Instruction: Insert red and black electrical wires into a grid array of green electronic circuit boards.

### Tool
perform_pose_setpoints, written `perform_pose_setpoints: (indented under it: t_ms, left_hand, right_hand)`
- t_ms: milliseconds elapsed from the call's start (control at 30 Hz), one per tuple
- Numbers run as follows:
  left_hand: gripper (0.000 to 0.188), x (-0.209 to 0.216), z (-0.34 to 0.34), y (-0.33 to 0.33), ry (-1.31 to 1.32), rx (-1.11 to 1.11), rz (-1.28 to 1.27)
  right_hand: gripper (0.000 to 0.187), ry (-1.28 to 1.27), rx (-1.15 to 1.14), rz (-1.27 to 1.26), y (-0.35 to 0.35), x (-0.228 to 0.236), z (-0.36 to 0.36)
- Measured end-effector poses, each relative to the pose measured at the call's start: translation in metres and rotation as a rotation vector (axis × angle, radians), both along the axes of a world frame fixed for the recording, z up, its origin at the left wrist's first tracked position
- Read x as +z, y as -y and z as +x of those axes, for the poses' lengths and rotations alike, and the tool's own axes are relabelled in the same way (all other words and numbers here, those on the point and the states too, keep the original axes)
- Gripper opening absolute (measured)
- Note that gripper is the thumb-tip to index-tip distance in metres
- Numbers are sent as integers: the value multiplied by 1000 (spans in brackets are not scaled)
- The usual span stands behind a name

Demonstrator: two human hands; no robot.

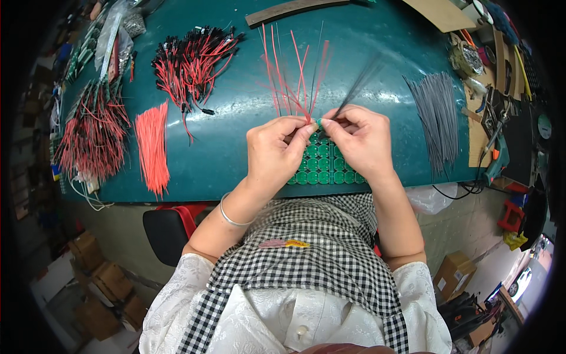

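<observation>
Both my hands are over a green circuit board panel (321, 166) made of rows of small round boards, near the table's front edge. My left hand (274, 144) pinches a few thin red wires (306, 110), which fan out away from me and are partly smeared by motion. Between finger and thumb, my right hand (362, 141) grips a small bunch of black wires (352, 91), also blurred. The fingertips nearly meet at the panel's far edge, by a small green piece (319, 123). Several red and black wires stand up beyond the hands. Where their lower ends attach is hidden by my fingers.
On the green table (236, 153) lie a red wire bundle (152, 147) at left and a black wire bundle (436, 121) at right. Red-and-black leads with connectors (194, 62) lie farther back. More wired boards (94, 130) fill the far left. Tools (492, 118) crowd the right edge.
</observation>
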State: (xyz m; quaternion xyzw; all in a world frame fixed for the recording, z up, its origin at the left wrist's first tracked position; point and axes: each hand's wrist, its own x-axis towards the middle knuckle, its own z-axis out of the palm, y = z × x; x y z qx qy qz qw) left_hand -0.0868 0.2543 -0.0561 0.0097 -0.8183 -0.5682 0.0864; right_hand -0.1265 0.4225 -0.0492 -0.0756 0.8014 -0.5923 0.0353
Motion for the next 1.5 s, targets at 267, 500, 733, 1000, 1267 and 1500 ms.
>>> perform_pose_setpoints:
  t_ms: [267, 500, 733, 1000, 1267, 1500]
  left_hand:
    - [6, -4, -4, -7, -9, 55, 8]
    - [7, -9, -4, -7, 15, 31, -15]
    - [7, -8, -5, -7, 24, 9, -1]
    - [7, -11, -6, -7, 34, 11, 19]
    - [8, -9, -5, -5, 89, 50, 122]
    - [7, -10, -3, -6, 38, 57, 34]
  right_hand:
    - [16, 67, 10, 95, -1, 10, -3]
    - [17, 207, 79, -84, -6, -7, -9]
    - [20, 215, 185, 152, -21, 12, -6]
    - [18, 193, 305, 75, -19, 11, -4]
    - [11, 144, 95, -137, -14, -4, -5]
    - [12, 293, 29, -83, -19, 2, -4]
